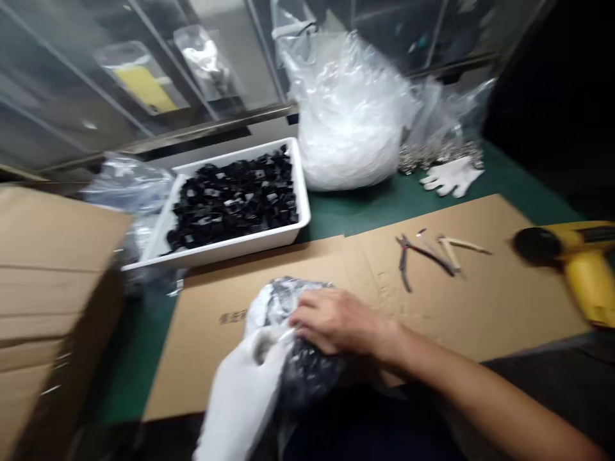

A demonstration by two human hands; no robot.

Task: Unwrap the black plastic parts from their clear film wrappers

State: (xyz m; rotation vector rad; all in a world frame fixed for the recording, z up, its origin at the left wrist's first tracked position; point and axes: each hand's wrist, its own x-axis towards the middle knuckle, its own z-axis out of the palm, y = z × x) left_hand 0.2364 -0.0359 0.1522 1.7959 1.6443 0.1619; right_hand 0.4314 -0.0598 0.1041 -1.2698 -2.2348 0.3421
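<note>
In the head view, a clear plastic bag [307,374] with dark contents sits low in the middle, over the near edge of the cardboard sheeting [192,365]. Its long axis slants from far left to near right; blur and the fingers hide where its mouth points. The person's left hand [262,365], in a white glove, is curled closed on the bag's left side. The bare right hand [331,320] has its fingers bent and gripping the plastic from above, covering the bag's middle.

Beyond, a white tray [240,248] holds a heap of black parts [235,198]. To its right stands a bulging bag of white material [350,128], then bagged metal pieces [442,147] and a loose white glove [454,176]. Dark-handled pliers [404,246] and a pale-handled tool [454,246] lie on the sheeting, near a yellow power tool [583,282]. A cardboard box [52,256] blocks the left side.

The sheeting covers part of a green tabletop [336,214], backed by transparent panels [254,64]; the far right is dark.
</note>
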